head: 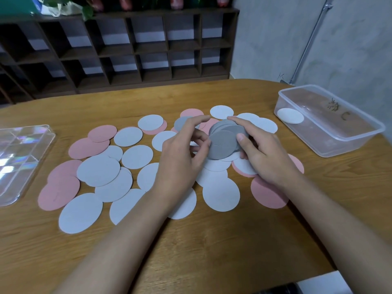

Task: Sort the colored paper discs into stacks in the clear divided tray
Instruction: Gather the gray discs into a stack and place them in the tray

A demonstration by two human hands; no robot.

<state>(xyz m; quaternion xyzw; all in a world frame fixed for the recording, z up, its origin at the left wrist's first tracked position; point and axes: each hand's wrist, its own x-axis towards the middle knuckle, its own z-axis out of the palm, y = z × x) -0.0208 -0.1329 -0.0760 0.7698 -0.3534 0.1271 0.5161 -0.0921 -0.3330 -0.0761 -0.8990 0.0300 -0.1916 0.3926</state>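
Observation:
Both hands hold a small stack of grey discs (224, 141) above the middle of the table. My right hand (261, 153) grips the stack from the right, thumb on the top disc. My left hand (184, 153) curls round its left edge, fingers arched over it. Several white discs (99, 170) and pink discs (61, 192) lie scattered and overlapping on the wooden table (212, 240). One more grey disc (182, 123) lies behind my left hand. The clear divided tray (19, 158) sits at the left edge.
A clear plastic tub (331, 132) stands at the right with one white disc (290, 116) inside. A dark wooden cubby shelf (127, 49) runs along the back. The table's near edge curves off at the lower right.

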